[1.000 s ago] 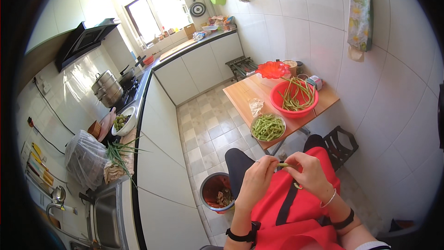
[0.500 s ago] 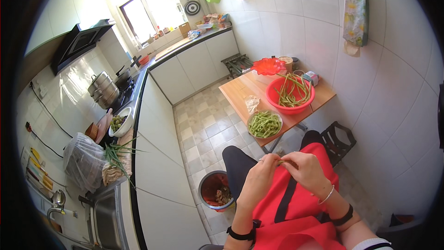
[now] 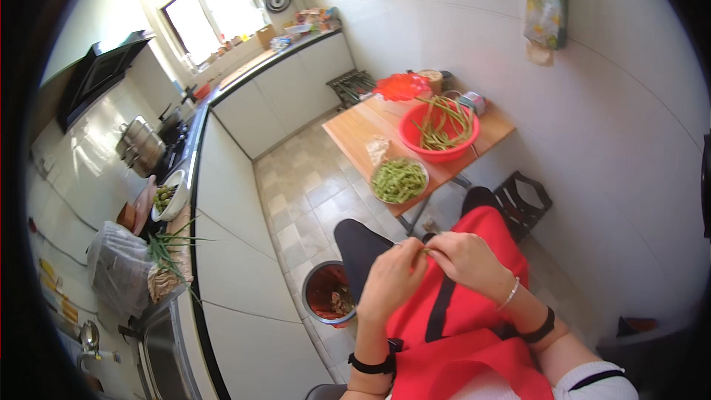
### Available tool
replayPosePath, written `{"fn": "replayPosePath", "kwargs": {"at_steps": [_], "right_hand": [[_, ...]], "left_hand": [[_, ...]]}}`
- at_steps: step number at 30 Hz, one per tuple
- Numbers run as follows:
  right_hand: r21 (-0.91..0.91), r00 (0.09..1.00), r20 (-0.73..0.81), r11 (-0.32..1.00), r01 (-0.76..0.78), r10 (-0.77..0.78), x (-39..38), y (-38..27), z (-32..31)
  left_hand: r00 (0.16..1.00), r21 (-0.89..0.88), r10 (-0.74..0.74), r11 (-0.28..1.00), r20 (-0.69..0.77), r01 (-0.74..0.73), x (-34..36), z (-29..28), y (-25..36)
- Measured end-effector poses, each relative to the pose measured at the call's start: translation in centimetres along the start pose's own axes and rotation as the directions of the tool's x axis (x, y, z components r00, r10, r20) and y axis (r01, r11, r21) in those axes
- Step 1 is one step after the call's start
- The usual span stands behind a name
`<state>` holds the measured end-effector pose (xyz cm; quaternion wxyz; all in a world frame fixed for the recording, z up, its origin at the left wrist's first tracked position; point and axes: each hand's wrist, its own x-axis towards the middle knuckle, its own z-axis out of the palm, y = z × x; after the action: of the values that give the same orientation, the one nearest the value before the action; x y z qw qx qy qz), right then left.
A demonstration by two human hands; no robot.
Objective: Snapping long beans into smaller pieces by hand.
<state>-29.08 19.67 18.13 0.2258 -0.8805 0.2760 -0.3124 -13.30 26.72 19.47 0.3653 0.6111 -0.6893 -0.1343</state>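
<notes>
My left hand [image 3: 395,275] and my right hand [image 3: 468,263] meet above the red apron on my lap. Both are closed, fingertips pinching a green bean [image 3: 427,251], mostly hidden by the fingers. Beyond them, at the near edge of a small wooden table [image 3: 348,132], stands a round dish heaped with short green bean pieces [image 3: 400,181]. Behind it to the right, a red basin [image 3: 443,155] holds long whole beans [image 3: 444,122].
A bin [image 3: 307,298] with scraps inside stands on the floor left of my legs. A black stool [image 3: 522,204] is right of the table. Along the left runs a counter with a sink [image 3: 164,355], spring onions [image 3: 169,252] and a steamer pot [image 3: 141,147].
The whole view has shifted, so the room appears farther left and slightly higher. My hands stay together at the bean, and less of it shows between my fingers.
</notes>
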Motion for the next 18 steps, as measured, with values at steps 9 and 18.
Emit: {"fn": "replayPosePath", "kwargs": {"at_steps": [9,18], "right_hand": [[0.007,0.999,-0.051,1.0,-0.011,0.011,0.4,-0.9,-0.6],[0.053,0.982,-0.174,0.995,0.082,-0.072,0.6,-1.6,-0.8]], "left_hand": [[0.997,-0.093,0.069,0.993,-0.037,-0.072,0.4,-0.3,-0.6],[0.992,-0.047,0.008,0.999,-0.128,-0.015,0.2,-1.2,0.8]]}}
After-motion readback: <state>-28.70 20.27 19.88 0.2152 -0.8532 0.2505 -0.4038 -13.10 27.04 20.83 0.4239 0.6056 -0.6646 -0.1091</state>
